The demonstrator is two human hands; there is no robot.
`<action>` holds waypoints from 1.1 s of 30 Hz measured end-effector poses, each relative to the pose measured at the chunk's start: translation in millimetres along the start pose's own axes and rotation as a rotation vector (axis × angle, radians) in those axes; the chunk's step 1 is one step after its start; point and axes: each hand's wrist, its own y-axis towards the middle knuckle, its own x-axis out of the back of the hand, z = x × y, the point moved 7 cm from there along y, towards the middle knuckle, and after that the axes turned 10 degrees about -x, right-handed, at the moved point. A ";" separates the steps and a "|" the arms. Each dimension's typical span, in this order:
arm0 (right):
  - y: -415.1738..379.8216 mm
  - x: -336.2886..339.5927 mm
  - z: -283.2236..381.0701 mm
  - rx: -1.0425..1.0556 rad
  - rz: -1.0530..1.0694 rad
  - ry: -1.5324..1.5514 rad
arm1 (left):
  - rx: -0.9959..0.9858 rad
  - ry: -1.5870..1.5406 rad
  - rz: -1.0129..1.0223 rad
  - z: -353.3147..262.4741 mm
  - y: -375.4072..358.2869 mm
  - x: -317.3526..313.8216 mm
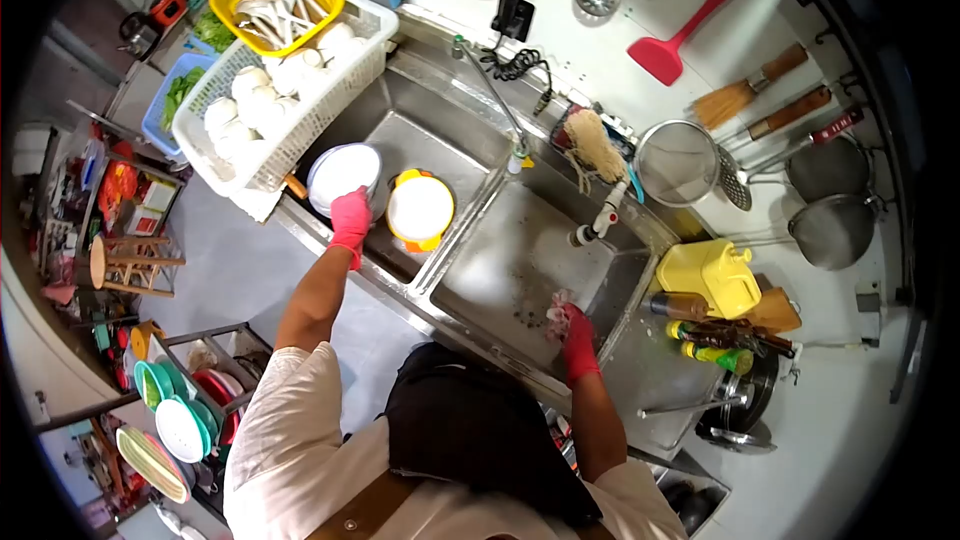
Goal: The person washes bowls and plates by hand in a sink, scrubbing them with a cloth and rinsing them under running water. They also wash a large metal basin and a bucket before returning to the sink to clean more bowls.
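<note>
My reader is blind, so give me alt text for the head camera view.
A pink-gloved left hand touches a round white vessel in the left basin of a steel sink; the gloved right hand holds a pale crumpled item in the right basin. A basket of white kitchenware stands beside the sink.

From my end I count two hands, one left hand [350, 220] and one right hand [580, 345], each in one pink glove; two sink basins [490, 265]; at least two round white vessels [420, 208]; one crumpled pale thing [557, 314]; one white basket [338, 98]; one yellow basket [226, 0]; one yellow jug [705, 278]; one red spatula [658, 58]; one wooden stool [138, 264]. The white spoons [264, 16] overlap too much for me to number.
</note>
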 end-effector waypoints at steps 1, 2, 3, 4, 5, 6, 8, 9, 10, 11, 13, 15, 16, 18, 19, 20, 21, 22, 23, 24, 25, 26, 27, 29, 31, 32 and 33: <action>-0.6 -1.0 -0.1 0.001 0.031 0.033 | 0.050 0.005 0.079 6.5 -4.4 -8.8; 6.1 2.4 -2.4 0.006 0.001 0.048 | 0.145 -0.098 0.186 14.8 -7.7 -21.0; 27.9 7.5 -12.2 -0.021 0.027 0.064 | 0.143 -0.017 0.340 3.5 -7.1 -9.6; 40.3 11.4 -15.6 -0.045 0.056 0.080 | 0.133 -0.012 0.240 -1.5 -7.5 -9.5; 31.8 10.2 -6.4 -0.035 0.031 0.096 | 0.128 -0.006 0.141 -4.7 -10.9 -9.9; 16.7 0.7 6.6 -0.045 0.030 0.123 | 0.095 -0.010 0.095 -16.6 -9.8 -5.7; 36.5 7.6 4.0 -0.072 0.109 0.293 | 0.027 -0.072 -0.058 -43.7 -10.4 21.2; 36.7 11.4 5.1 -0.068 0.102 0.306 | -0.020 -0.166 -0.140 -61.4 -14.2 34.5; 37.7 13.0 16.3 0.025 0.110 0.362 | -0.086 -0.269 -0.183 -76.7 -17.8 38.5; 40.1 14.0 29.5 0.116 0.122 0.416 | -0.148 -0.370 -0.226 -91.4 -23.0 43.8; 58.6 18.8 61.7 0.148 0.257 0.515 | -0.129 -0.587 -0.263 -123.9 -37.0 56.9; 83.8 23.7 104.0 0.337 0.586 0.571 | -0.101 -0.670 -0.227 -153.7 -50.1 65.4; 77.6 13.1 141.5 0.483 0.803 0.552 | -0.083 -0.732 -0.186 -163.6 -57.3 62.0; 85.9 23.8 189.3 0.553 0.312 0.749 | -0.055 -0.823 -0.102 -185.5 -70.4 63.1; 86.8 20.0 209.1 0.545 0.319 0.753 | -0.042 -0.830 -0.076 -195.4 -76.3 65.0; 94.8 24.4 215.1 0.398 0.136 0.677 | -0.030 -0.853 -0.055 -203.4 -83.0 61.4; 98.7 33.5 210.9 0.253 -0.042 0.596 | -0.021 -0.876 -0.035 -209.6 -89.3 55.8; 109.4 40.3 201.3 0.252 -0.032 0.604 | -0.027 -0.865 -0.040 -213.5 -95.2 51.2; 132.8 52.4 187.5 0.358 -0.058 0.477 | -0.026 -0.872 0.045 -219.8 -100.5 40.1; 155.4 63.9 174.2 0.463 -0.083 0.347 | -0.023 -0.879 0.128 -226.8 -103.2 33.2; 190.1 63.2 148.6 0.302 0.237 0.477 | -0.023 -0.872 0.119 -235.0 -101.9 40.1; 203.9 58.0 126.0 0.127 0.556 0.594 | 0.111 -0.931 0.275 -244.0 -104.7 38.0; 169.0 59.7 111.0 0.060 0.294 0.547 | 0.249 -0.985 0.433 -249.5 -113.3 32.8; 120.2 62.7 72.9 -0.039 0.020 0.477 | 0.162 -0.911 0.371 -253.6 -119.2 20.7; 111.8 69.7 40.4 -0.072 0.014 0.458 | 0.086 -0.961 0.383 -269.3 -117.3 16.9; 106.9 69.9 25.4 -0.115 0.041 0.384 | 0.062 -0.940 0.399 -274.5 -118.4 15.5; 103.3 66.9 13.8 -0.161 0.069 0.309 | 0.072 -0.931 0.397 -277.7 -119.7 13.8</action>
